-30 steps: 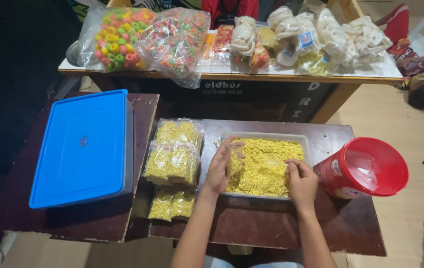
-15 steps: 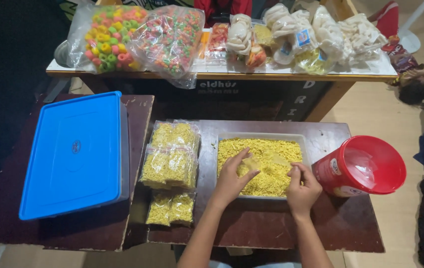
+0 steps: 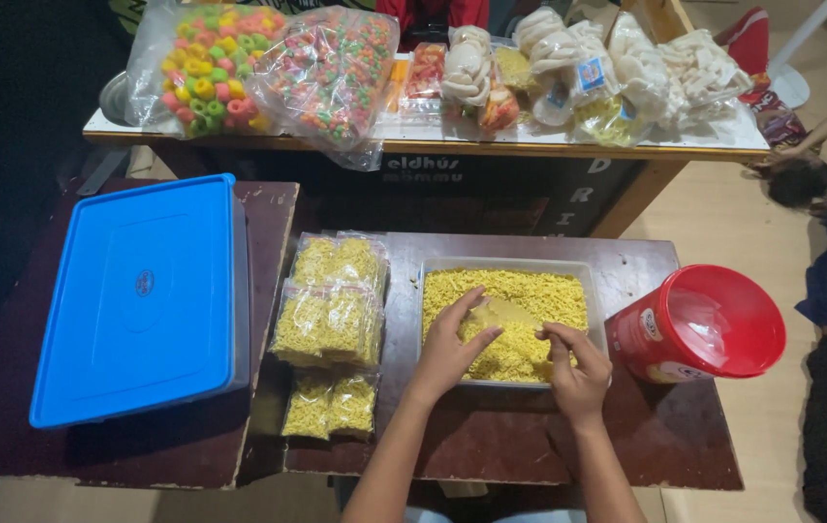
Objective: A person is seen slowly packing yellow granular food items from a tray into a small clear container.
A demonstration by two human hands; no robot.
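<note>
Our left hand (image 3: 449, 346) rests in the grey tray (image 3: 423, 310) of yellow crumbled snack (image 3: 549, 295), fingers spread and pressed over a small clear bag (image 3: 494, 318) that lies on the heap at the tray's middle; it looks pinned there so the mouth stays steady. Our right hand (image 3: 578, 373), at 3 o'clock of the bag, has its fingers curled and pinched at the bag's near edge; whether they grip plastic or a pinch of snack, we cannot tell.

Filled packets (image 3: 331, 324) lie in a neat column at 9 o'clock of the tray, just beside it, kept apart from the loose stock. A red bucket (image 3: 714, 324) tilts at 3 o'clock, mouth toward us, seemingly empty.

Surface: a worn dark wooden table (image 3: 530, 446), scuffed at the edges. A blue-lidded box (image 3: 142, 295) sits on a second dark table to the far left. At 12 o'clock, a white-topped counter (image 3: 723, 140) carries bags of coloured ring snacks (image 3: 205, 68) and pale crackers (image 3: 646, 63). Pale floor; another person sits at the right edge.
</note>
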